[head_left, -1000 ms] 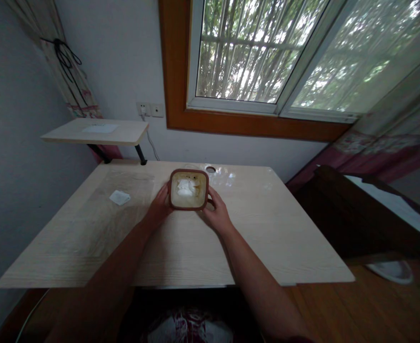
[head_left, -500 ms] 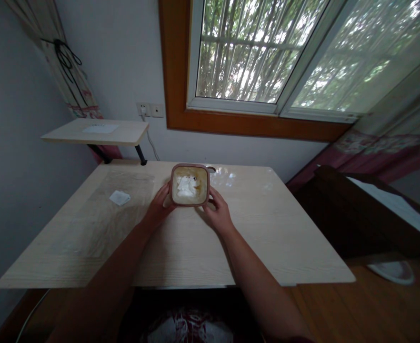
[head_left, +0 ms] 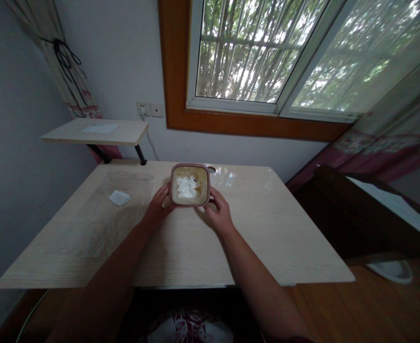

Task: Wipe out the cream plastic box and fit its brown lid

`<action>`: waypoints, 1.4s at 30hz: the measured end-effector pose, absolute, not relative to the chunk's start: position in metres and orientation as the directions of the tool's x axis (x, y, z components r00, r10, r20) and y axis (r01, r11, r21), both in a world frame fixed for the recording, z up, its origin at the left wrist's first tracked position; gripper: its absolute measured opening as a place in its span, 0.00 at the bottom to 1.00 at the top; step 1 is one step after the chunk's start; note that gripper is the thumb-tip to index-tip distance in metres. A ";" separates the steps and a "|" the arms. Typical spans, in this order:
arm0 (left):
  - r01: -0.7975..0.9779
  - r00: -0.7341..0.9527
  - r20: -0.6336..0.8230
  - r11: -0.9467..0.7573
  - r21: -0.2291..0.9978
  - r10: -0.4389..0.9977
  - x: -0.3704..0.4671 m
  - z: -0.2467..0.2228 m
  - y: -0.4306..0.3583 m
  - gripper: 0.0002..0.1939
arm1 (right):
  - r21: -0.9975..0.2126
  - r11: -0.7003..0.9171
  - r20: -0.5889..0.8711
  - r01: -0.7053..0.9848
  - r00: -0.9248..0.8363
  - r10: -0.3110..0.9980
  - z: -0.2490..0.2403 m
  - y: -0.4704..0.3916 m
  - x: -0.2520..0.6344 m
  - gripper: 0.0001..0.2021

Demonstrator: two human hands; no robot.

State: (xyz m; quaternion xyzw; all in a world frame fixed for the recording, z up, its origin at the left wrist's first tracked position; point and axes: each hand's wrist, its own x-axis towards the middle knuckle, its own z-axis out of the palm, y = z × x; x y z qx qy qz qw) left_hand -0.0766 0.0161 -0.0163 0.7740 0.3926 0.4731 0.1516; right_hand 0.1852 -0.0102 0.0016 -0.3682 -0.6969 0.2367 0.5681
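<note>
Between my two hands is a small square bin [head_left: 190,206] with a pinkish-brown rim, its open top facing me. Crumpled white tissue [head_left: 187,187] lies inside, with a few dark specks and a yellowish-brown patch near it. My left hand [head_left: 158,206] grips the bin's left side, and my right hand [head_left: 218,209] grips its right side, fingers curled round the wall. The far fingertips are hidden behind the bin. Whether its base touches the table I cannot tell.
The pale wooden table [head_left: 267,247] carries a clear sheet [head_left: 99,228] on its left, with a folded white tissue [head_left: 119,197] on it. A raised shelf [head_left: 124,134] stands at the back left. Behind are a wall socket [head_left: 143,109] with a cable and a window. Dark furniture [head_left: 338,219] stands at right.
</note>
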 end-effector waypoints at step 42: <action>0.452 0.100 0.524 -0.508 0.734 0.846 -0.082 -0.010 0.010 0.35 | -0.693 0.654 0.672 0.304 -0.057 0.738 0.010 -0.017 0.182 0.25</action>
